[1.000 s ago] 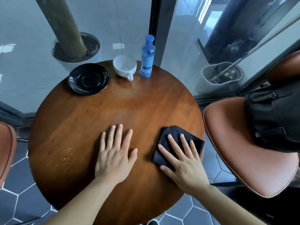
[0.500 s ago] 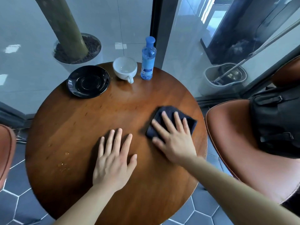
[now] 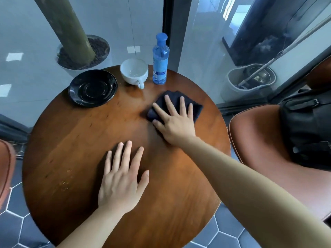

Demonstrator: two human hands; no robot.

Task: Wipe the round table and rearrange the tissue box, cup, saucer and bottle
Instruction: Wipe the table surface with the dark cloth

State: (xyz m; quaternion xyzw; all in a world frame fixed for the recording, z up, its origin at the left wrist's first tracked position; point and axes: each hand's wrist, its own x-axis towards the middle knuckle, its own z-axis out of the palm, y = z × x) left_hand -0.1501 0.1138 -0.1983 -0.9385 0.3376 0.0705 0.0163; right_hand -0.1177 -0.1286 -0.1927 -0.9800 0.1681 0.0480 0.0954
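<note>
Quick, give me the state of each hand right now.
Left hand: open, fingers straight, flat on the round table, holding nothing.
Right hand: open, straight fingers pressing the dark cloth onto the table.

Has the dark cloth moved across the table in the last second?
Yes. Under the right hand, the cloth has slid from the near right edge of the table toward the far side, and now lies just short of the bottle.

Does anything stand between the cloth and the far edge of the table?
Yes. The right hand presses the cloth flat, and just beyond it the cup and the bottle stand at the far edge of the table. The saucer lies further left, off that path.
</note>
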